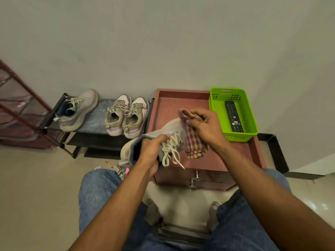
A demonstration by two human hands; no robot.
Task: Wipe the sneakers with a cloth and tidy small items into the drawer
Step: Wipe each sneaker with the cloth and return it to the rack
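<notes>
Knees: blue denim jeans [97, 189] at 6 o'clock, person seated, both forearms reaching fwd.
Left hand [151, 148]: grip closed round collar/tongue of pale grey lace-up sneaker [168, 129], fingers curled inside opening; shoe held above front edge of desk, toe toward 1 o'clock.
Right hand [204, 124]: grip pinching bunched purple-and-yellow checked cloth [194, 144]; cloth pressed against sneaker's toe side, rest hanging down.
Desk: reddish-brown wooden cabinet [181, 100] w/ raised rim, at 12 o'clock of the hands; drawer front w/ metal handle [196, 176] below, looks closed.
Basket: bright green perforated plastic basket [252, 122] on desk at 2 o'clock, black TV remote [233, 115] lying inside.
Shelf: low black metal shoe rack [94, 122] at 10 o'clock; single matching grey sneaker [77, 110] on left, pair of beige-and-white sneakers [126, 115] side by side on right.
Floor: scattered coloured markers and small tubes [117, 169] just beside left knee, at 9 o'clock of drawer.
</notes>
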